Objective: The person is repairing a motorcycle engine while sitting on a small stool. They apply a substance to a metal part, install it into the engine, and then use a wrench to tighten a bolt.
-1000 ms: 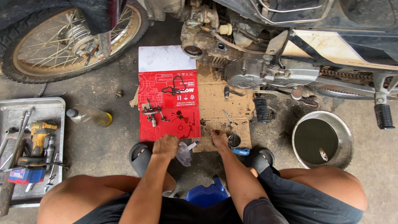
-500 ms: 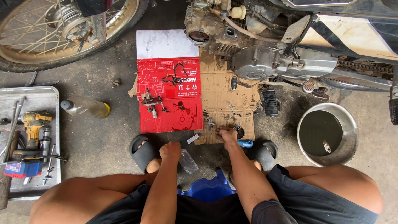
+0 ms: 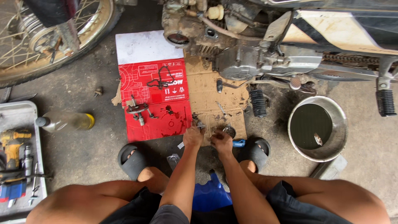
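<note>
- The left hand (image 3: 193, 136) rests at the near edge of the brown cardboard sheet (image 3: 215, 89), fingers drawn together on a small metal part (image 3: 199, 122); it looks pinched, though the view is too small to be sure.
- The right hand (image 3: 222, 141) lies just beside it, fingers curled down near a small round metal ring (image 3: 229, 131); I cannot tell if it grips anything.
- To do this well, I judge: keep both hands low over the cardboard so small parts land on it, not on the concrete, and keep oily pieces apart from the clean ones on the red sheet (image 3: 155, 99).
- Count, on the red sheet: one loop of timing chain (image 3: 159, 79), one sprocket-and-shaft cluster (image 3: 137, 110).
- On the cardboard: one short dark cylinder (image 3: 219, 85), one thin rod (image 3: 221, 108).
- One steel basin (image 3: 318, 128) of dark oil, well apart to the right.
- One clear bottle (image 3: 66, 121) with a yellow cap end, lying on its side.
- One grey tray (image 3: 20, 157) holding one yellow cordless drill (image 3: 12, 145).
- Two black sandals; one blue stool (image 3: 209, 195) beneath the person.
</note>
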